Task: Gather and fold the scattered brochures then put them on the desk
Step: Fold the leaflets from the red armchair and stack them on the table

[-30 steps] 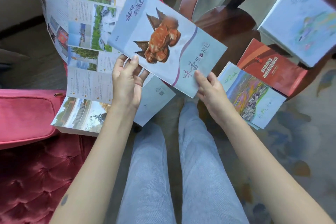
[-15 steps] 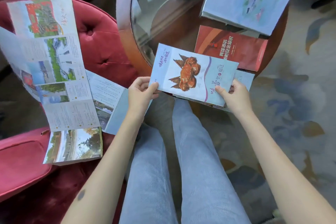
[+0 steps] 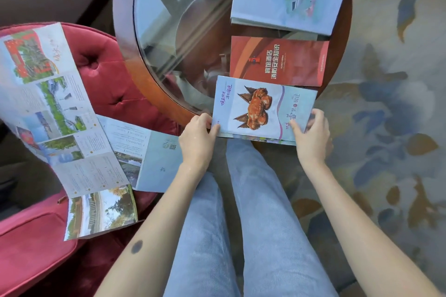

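Unfolded brochure [image 3: 60, 128] remains spread on the red chair [image 3: 108, 84] at left, ungathered. Left hand [image 3: 198, 135] pinches the crab-cover brochure [image 3: 263, 108] by its left edge; right hand [image 3: 311, 132] pinches its right corner. It has moved from above the chair onto a lower brochure [image 3: 253, 138] at the glass table's [image 3: 124, 38] near rim; release appears due.

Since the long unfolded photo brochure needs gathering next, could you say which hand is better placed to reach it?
Probably the left hand: the long unfolded photo brochure lies on the red tufted chair beside it; the right hand sits beyond the pale-blue crab brochure.
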Action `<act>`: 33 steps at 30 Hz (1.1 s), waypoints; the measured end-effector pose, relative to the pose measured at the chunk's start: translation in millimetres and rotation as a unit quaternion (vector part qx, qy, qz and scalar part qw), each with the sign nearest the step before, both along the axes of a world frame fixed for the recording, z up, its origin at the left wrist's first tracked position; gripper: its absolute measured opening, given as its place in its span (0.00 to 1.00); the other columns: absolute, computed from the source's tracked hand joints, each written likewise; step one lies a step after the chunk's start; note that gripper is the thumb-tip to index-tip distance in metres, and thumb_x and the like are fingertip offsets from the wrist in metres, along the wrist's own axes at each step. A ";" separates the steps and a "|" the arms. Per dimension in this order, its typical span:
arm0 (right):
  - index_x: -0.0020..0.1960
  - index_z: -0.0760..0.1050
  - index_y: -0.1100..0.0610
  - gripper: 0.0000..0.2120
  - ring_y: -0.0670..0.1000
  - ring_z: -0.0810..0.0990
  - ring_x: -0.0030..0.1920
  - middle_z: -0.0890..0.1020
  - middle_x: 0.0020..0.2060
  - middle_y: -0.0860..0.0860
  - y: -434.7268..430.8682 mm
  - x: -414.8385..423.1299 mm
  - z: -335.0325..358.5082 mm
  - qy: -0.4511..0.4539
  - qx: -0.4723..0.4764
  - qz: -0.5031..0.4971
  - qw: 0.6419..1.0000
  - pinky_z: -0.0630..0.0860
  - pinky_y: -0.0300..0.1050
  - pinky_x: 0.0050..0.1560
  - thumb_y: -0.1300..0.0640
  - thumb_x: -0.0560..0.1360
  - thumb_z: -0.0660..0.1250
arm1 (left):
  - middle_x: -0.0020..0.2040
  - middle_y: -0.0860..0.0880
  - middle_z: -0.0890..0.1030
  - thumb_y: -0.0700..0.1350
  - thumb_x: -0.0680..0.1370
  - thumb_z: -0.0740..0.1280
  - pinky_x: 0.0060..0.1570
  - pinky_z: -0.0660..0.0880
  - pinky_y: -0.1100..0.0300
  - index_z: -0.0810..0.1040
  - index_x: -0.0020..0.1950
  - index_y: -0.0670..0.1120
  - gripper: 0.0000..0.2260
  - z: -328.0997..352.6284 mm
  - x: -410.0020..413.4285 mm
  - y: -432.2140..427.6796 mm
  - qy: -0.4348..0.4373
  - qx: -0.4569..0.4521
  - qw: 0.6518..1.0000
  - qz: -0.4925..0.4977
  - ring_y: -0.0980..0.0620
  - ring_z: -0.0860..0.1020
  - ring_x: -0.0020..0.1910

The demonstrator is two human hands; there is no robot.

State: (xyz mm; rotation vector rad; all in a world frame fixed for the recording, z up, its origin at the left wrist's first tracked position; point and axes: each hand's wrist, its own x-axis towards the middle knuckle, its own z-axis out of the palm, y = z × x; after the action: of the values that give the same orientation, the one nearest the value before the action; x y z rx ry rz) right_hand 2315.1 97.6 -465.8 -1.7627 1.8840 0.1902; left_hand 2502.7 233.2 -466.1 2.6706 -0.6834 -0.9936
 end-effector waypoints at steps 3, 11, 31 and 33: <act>0.58 0.67 0.54 0.19 0.58 0.78 0.51 0.76 0.54 0.55 -0.2 -1.1 -3.2 0.011 -0.010 -0.004 1.000 0.68 0.47 0.44 0.48 0.73 0.69 | 0.47 0.48 0.79 0.50 0.77 0.64 0.41 0.70 0.54 0.75 0.48 0.45 0.09 0.2 -2.2 -5.9 -0.004 0.010 1.000 0.001 0.45 0.76 0.46; 0.64 0.65 0.55 0.22 0.59 0.73 0.59 0.72 0.58 0.57 2.8 3.5 -1.9 0.039 -0.033 0.018 0.999 0.73 0.55 0.54 0.52 0.74 0.68 | 0.47 0.49 0.80 0.50 0.76 0.65 0.38 0.66 0.56 0.73 0.49 0.45 0.09 1.6 -4.3 -3.9 0.001 0.011 1.000 0.003 0.46 0.78 0.45; 0.55 0.76 0.58 0.09 0.55 0.79 0.43 0.80 0.42 0.54 240.7 217.9 -3.6 -0.111 0.312 0.399 0.855 0.74 0.50 0.49 0.59 0.76 0.62 | 0.44 0.45 0.79 0.38 0.77 0.60 0.42 0.73 0.55 0.73 0.41 0.49 0.08 -19.9 55.2 293.2 0.123 -0.099 0.782 0.603 0.54 0.76 0.33; 0.55 0.75 0.59 0.10 0.58 0.80 0.47 0.82 0.46 0.58 272.5 211.5 -16.8 -0.062 0.351 0.417 0.836 0.76 0.52 0.52 0.58 0.76 0.62 | 0.42 0.46 0.78 0.37 0.77 0.59 0.38 0.73 0.57 0.74 0.43 0.48 0.08 -24.3 45.1 335.6 0.124 -0.089 0.742 0.653 0.57 0.76 0.30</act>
State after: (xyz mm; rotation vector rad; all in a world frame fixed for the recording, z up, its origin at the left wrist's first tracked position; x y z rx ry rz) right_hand 2526.6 370.1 -482.6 -1.8312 0.6609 0.9266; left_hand 2547.7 568.8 -490.3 1.9467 1.0139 -0.6892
